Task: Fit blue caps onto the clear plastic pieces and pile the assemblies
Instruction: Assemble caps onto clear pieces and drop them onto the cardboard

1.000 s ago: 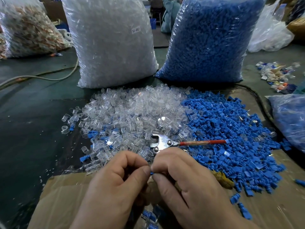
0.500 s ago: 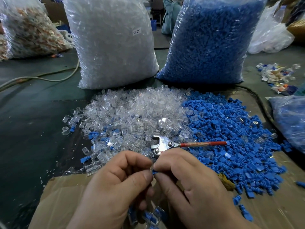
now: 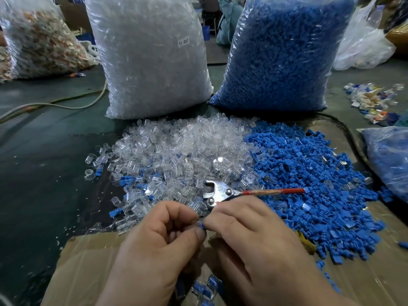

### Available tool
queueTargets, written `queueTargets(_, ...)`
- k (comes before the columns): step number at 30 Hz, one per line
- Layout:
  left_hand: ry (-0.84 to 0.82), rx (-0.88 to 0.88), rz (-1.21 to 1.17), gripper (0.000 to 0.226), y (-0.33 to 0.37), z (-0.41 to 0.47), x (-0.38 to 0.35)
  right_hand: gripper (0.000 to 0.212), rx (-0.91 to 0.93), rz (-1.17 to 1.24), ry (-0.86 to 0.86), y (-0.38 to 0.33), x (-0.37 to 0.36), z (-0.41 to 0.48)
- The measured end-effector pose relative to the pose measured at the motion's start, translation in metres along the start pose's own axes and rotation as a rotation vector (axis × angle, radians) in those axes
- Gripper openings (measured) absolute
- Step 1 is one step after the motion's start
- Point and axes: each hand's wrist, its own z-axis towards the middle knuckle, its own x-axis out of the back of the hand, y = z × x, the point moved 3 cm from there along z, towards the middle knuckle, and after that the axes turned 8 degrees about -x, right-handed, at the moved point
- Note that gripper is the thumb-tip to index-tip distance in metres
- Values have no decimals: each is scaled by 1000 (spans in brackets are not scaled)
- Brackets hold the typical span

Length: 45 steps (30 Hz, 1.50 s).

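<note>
My left hand [image 3: 159,244] and my right hand [image 3: 254,244] meet fingertip to fingertip low in the head view. Between them shows a small blue cap [image 3: 201,225], pinched by both thumbs and forefingers; any clear piece there is hidden by my fingers. Just beyond my hands spreads a heap of clear plastic pieces [image 3: 176,151]. A heap of blue caps [image 3: 309,177] lies to its right. Under my hands, a few finished blue-and-clear assemblies [image 3: 205,288] lie on the cardboard [image 3: 88,268].
Metal pliers [image 3: 220,192] with a red handle lie across both heaps. Behind stand a big bag of clear pieces [image 3: 150,56] and a big bag of blue caps [image 3: 282,51]. A smaller blue-filled bag [image 3: 390,157] lies right; a cable [image 3: 55,104] runs left.
My hands stay pressed together on the cap, with small finger shifts. More of the finished assemblies show beneath my hands than a second ago.
</note>
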Motion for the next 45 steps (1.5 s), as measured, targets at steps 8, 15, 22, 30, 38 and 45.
queueTargets(8,3,103,-77,23,3,2,3,84,-457,-589,-449,50,19,-1)
queueTargets(15,-28,118,-95,23,-2,3,5,86,-446,-615,-460,64,25,0)
queueTargets(22,-21,128,-74,14,-5,2,4,101,-384,-557,-479,72,23,7)
queueTargets(30,-31,104,-31,29,0,0,4,85,-318,-526,-408,67,22,12)
queueTargets(38,-19,117,-96,9,1,1,6,37,-392,-213,-81,52,47,9)
queueTargets(45,19,77,-101,21,-3,1,9,51,-336,-277,-207,37,44,8)
